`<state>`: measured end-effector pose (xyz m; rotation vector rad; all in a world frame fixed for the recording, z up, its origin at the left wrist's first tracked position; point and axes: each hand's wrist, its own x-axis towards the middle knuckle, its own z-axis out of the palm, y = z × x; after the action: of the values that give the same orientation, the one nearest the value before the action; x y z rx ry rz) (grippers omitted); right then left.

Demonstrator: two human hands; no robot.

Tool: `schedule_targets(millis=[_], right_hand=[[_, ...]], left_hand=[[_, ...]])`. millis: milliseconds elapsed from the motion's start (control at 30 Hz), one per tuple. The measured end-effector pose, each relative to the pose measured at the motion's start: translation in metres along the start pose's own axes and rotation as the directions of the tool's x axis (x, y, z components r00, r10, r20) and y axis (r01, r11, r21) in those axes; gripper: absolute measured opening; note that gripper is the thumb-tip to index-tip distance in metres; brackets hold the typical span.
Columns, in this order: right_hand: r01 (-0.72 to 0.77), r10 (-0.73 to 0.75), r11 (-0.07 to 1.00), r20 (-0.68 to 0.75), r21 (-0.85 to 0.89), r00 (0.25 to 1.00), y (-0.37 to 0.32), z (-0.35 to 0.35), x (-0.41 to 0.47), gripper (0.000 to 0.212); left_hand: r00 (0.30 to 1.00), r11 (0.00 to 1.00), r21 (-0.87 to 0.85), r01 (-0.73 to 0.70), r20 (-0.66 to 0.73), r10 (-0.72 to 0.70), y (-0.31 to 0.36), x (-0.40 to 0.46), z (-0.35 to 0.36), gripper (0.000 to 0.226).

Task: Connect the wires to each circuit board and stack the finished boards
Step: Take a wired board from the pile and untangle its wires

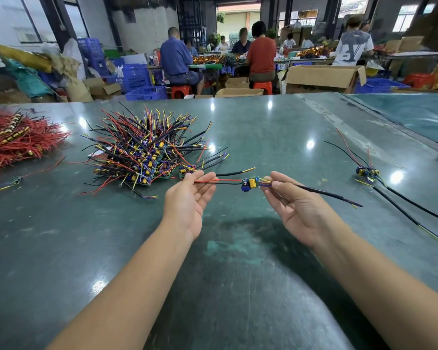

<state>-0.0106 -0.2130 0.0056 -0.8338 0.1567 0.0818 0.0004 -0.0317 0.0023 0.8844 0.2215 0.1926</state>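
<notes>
A small circuit board with yellow and blue parts hangs above the table between my hands. My left hand pinches its red and black wires between thumb and fingertips, palm turned up. My right hand pinches the yellow and blue wires at the board's right end, and a black sleeved cable runs across its fingers to the right. A big pile of wired boards lies left of centre. Two wired boards lie together at the right.
A heap of red wires covers the table's far left, with a loose board near it. The green table has a seam on the right. Behind it are seated workers, cardboard boxes and blue crates.
</notes>
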Motion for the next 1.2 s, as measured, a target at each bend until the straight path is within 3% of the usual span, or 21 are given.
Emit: schedule_targets(millis=[167,267,433,533,600,667,700,733,767,800,833,867,900,1000,1100,1200], right_hand=[[0.056,-0.054,0.998,-0.036,0.033,0.998,0.004,0.003,0.0,0.015],[0.105,-0.101,0.991,-0.053,0.079,0.993,0.001,0.003,0.001,0.014],[0.117,-0.113,0.986,-0.04,0.117,0.993,0.002,0.004,0.0,0.014],[0.066,-0.067,0.997,0.01,0.051,0.998,0.008,0.007,-0.003,0.012],[-0.023,0.034,0.986,0.066,-0.165,0.997,0.008,0.009,-0.008,0.006],[-0.092,0.179,0.884,0.151,-0.458,0.972,0.007,0.01,-0.016,0.009],[-0.048,0.205,0.825,0.219,-0.563,0.954,0.008,0.012,-0.02,0.01],[0.104,0.129,0.771,0.314,-0.628,0.941,0.01,0.013,-0.024,0.008],[0.349,-0.059,0.648,0.413,-0.676,0.909,0.012,0.013,-0.026,0.011],[0.568,-0.273,0.392,0.498,-0.723,0.823,0.014,0.013,-0.028,0.015],[0.664,-0.406,0.085,0.583,-0.743,0.704,0.015,0.011,-0.026,0.02],[0.65,-0.438,-0.158,0.643,-0.743,0.628,0.016,0.009,-0.022,0.029],[0.592,-0.412,-0.263,0.643,-0.762,0.645,0.016,0.007,-0.019,0.038],[0.484,-0.269,-0.239,0.536,-0.842,0.8,0.015,-0.001,-0.009,0.041],[0.367,-0.439,-0.321,0.48,-0.873,0.759,0.0,-0.012,0.008,0.043],[0.03,-0.636,-0.366,0.273,-0.93,0.722,-0.037,-0.036,0.027,0.055]], left_hand=[[0.999,0.999,-0.052,0.012,0.037,-0.01,-0.004,-0.005,0.002,0.029],[0.986,0.996,-0.056,0.069,0.154,-0.06,-0.004,-0.009,0.005,0.026],[0.897,0.981,0.186,0.058,0.422,-0.133,-0.018,-0.021,0.013,0.037],[0.931,0.973,0.23,-0.01,0.356,-0.075,-0.023,-0.02,0.013,0.021],[0.959,0.978,0.206,-0.031,0.281,-0.028,-0.02,-0.017,0.01,0.013],[0.972,0.981,0.186,-0.058,0.236,0.012,-0.016,-0.013,0.007,0.013],[0.977,0.981,0.184,-0.065,0.213,0.025,-0.015,-0.012,0.005,0.013],[0.98,0.981,0.186,-0.062,0.199,0.024,-0.014,-0.011,0.004,0.013],[0.981,0.98,0.195,-0.047,0.193,0.009,-0.014,-0.011,0.004,0.014],[0.981,0.977,0.211,-0.026,0.194,-0.016,-0.014,-0.012,0.005,0.015],[0.979,0.973,0.231,-0.006,0.201,-0.042,-0.014,-0.013,0.006,0.016],[0.975,0.968,0.252,0.008,0.215,-0.064,-0.015,-0.014,0.007,0.017],[0.969,0.961,0.275,0.016,0.232,-0.082,-0.016,-0.014,0.008,0.017],[0.948,0.94,0.341,0.004,0.297,-0.112,-0.019,-0.017,0.009,0.013],[0.938,0.911,0.412,-0.001,0.316,-0.142,-0.02,-0.019,0.007,0.021],[0.934,0.887,0.462,-0.013,0.321,-0.154,-0.019,-0.021,0.007,0.029]])
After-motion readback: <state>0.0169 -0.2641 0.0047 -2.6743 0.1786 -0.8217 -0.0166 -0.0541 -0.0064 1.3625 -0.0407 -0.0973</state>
